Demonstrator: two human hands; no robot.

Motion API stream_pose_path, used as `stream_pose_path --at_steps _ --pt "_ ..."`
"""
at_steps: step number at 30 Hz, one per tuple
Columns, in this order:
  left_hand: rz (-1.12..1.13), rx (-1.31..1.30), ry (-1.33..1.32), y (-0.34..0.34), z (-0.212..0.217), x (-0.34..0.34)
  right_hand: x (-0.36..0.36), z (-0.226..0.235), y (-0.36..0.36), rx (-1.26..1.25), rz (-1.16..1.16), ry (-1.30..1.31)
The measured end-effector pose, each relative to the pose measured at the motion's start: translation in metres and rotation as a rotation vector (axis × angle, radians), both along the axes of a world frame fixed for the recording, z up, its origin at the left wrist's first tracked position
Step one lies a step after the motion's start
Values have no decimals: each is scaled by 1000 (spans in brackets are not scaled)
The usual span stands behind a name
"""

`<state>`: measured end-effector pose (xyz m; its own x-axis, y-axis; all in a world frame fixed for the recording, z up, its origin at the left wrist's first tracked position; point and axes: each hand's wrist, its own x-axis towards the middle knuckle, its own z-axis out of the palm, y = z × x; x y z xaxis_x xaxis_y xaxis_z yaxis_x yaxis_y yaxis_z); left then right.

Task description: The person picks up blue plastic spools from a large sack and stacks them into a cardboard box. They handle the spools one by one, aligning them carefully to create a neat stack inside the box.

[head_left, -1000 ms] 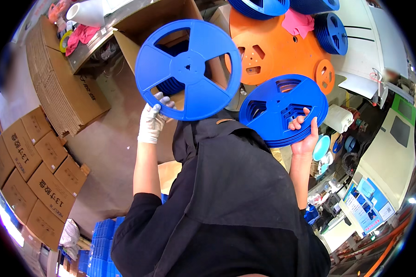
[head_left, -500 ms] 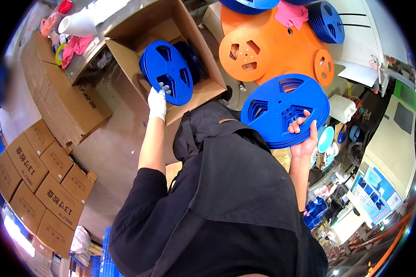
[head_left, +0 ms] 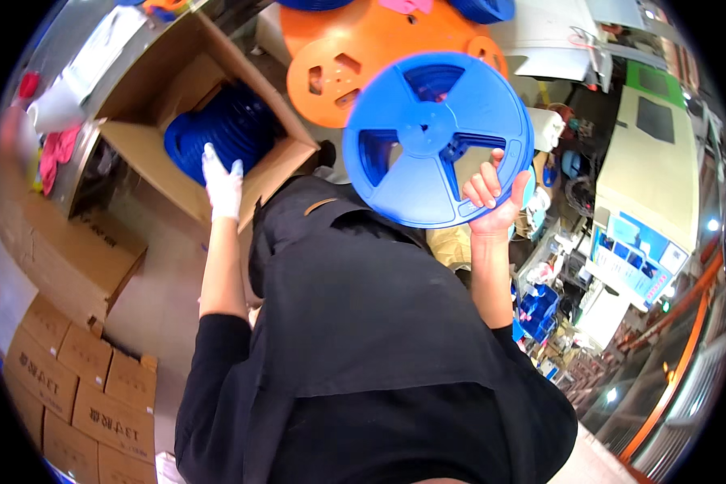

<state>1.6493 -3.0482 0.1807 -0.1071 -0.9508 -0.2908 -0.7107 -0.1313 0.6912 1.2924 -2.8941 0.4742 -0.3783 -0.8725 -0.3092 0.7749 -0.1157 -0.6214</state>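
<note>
Blue reels, round, stacked, wide cutouts, gripped by right hand, gloved left hand spread

Three-windowed blue reels are held stacked; boxed blue reels form a row.

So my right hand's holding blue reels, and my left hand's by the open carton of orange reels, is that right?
The reels in the open carton are blue, not orange, as the head view shows; the rest is right.

Blue reel now in carton
</note>
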Motion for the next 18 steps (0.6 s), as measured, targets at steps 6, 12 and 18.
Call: stream_pose_path --at_steps 6,12,18 --pt "-408 -710 171 -12 131 -50 -17 13 -14 -284 93 -176" --pt "-739 -863 171 -9 185 -69 -4 19 -37 -363 213 -270" --pt "-807 -841 182 -8 199 -59 0 21 -45 -401 227 -328"
